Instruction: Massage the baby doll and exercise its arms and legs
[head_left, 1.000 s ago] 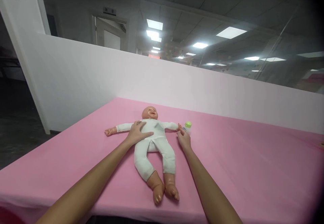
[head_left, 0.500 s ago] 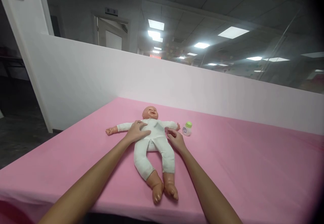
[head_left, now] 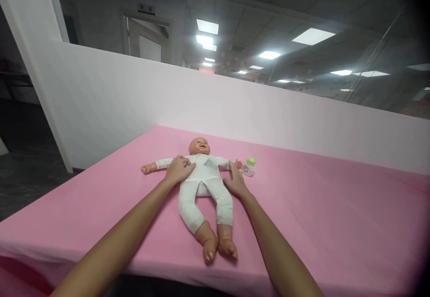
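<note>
A baby doll (head_left: 204, 170) with a soft white body lies on its back on the pink-covered table, head away from me, arms spread and feet towards me. My left hand (head_left: 179, 170) rests on the side of its chest by the shoulder, with the thumb apart from slightly bent fingers. By the opposite side of the doll is my right hand (head_left: 236, 182), its fingers stretched up to the doll's forearm and the thumb spread towards the body. A small clear bottle (head_left: 248, 167) with a green cap stands just beyond the doll's hand on the right.
Pink cloth (head_left: 319, 216) covers the table and hangs over its front edge. A low white partition wall (head_left: 215, 100) runs along the back and left, with glass above it. An open door (head_left: 149, 46) shows in the background.
My right hand has opened and its fingers have reached up to the doll's forearm. My left hand's fingers have shifted slightly towards the shoulder. The doll and bottle stay in place.
</note>
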The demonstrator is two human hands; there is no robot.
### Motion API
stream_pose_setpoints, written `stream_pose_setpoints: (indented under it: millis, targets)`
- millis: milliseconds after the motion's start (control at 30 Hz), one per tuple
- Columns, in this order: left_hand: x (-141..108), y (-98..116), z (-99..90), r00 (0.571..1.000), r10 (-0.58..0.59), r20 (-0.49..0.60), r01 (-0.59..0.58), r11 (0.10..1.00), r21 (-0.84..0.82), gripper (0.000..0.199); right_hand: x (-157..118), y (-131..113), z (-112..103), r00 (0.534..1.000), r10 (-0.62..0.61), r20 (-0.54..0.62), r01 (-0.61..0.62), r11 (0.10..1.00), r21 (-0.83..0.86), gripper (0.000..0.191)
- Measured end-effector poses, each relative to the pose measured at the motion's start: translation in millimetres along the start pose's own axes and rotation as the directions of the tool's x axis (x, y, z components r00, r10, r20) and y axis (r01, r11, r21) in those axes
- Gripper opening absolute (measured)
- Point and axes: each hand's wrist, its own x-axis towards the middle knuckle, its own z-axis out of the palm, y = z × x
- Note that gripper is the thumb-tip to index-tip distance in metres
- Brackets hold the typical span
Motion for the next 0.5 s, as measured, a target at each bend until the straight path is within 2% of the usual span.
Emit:
stream_pose_setpoints:
  millis: [133,300,433,500]
  targets:
    - [3.9,-7.7,3.9,1.0,-0.006,-0.011,0.006,0.999,0.035,0.017,-1.3,-4.7,-1.3,0.999,0.019,-0.029,-0.021,0.997,-0.07,0.089]
    - [10.8,-26.7,9.3,0.999,0.019,-0.046,-0.016,0.998,0.056,0.02,-1.0,-3.0,2.1,1.0,-0.019,0.025,0.02,0.999,-0.048,0.079]
    - [14.3,-38.6,8.2,0.998,0.047,-0.047,-0.045,0.998,0.043,0.024,3.4,3.2,5.1,0.988,-0.101,-0.118,0.095,0.994,-0.056,0.061]
    - [15.3,-41.9,5.6,0.997,0.061,-0.041,-0.06,0.998,0.033,0.025,4.3,6.4,4.1,0.986,-0.098,-0.135,0.092,0.994,-0.055,0.065]
